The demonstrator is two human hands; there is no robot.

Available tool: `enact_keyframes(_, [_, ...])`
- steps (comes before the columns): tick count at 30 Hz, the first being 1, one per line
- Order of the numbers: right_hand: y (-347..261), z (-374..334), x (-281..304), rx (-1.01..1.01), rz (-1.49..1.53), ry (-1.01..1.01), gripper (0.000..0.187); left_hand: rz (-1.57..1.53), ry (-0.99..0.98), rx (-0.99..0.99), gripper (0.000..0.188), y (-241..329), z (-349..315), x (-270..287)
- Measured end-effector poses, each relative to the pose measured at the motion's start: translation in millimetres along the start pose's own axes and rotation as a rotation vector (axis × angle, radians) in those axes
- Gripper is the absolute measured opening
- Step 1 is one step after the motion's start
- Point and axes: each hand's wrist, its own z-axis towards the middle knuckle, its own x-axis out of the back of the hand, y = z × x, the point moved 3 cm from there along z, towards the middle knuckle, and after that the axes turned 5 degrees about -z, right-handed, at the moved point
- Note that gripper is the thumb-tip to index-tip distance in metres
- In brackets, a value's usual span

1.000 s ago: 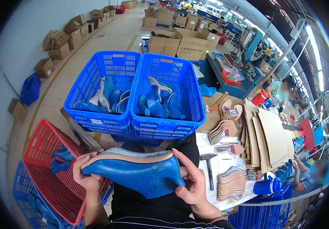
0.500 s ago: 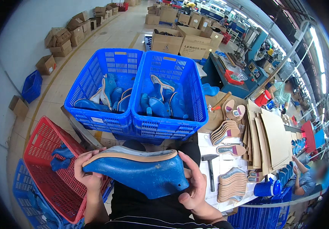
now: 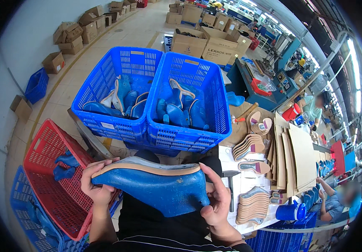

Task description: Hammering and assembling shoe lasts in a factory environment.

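Between my two hands a blue shoe last (image 3: 155,187) lies on its side above my lap, with a tan-edged insole (image 3: 147,164) along its upward-facing bottom. My left hand (image 3: 97,182) grips the pointed toe end, fingers on top of the insole edge. At the heel end my right hand (image 3: 218,197) holds on, with fingers behind and the thumb near the lower corner. Ahead stand two blue crates, the left crate (image 3: 90,122) and the right crate (image 3: 189,140), each with several blue lasts (image 3: 174,115) inside, some bearing insoles.
On the right-hand table lie stacked insoles (image 3: 252,206), a hammer (image 3: 231,193), cardboard sheets (image 3: 301,157) and a blue jug (image 3: 290,211). A red crate (image 3: 48,164) leans over a blue crate (image 3: 21,201) at my left. Co-workers sit farther right; cardboard boxes (image 3: 219,46) stand behind.
The last has shifted slightly right and tilted a little in my hands, with both hands keeping hold. The right hand now covers part of the hammer. The whole view has shifted slightly.
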Motion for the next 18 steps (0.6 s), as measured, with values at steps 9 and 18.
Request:
enact_keyframes(9, [3.9,7.4,-0.1,-0.006,-0.020,-0.038,0.101,-0.047,0.032,0.021,0.074,-0.9,-3.9,-1.9])
enact_keyframes(18, [7.2,10.1,2.8,-0.042,-0.015,-0.077,0.086,-0.054,0.012,0.006,0.075,-1.2,-3.7,-4.4])
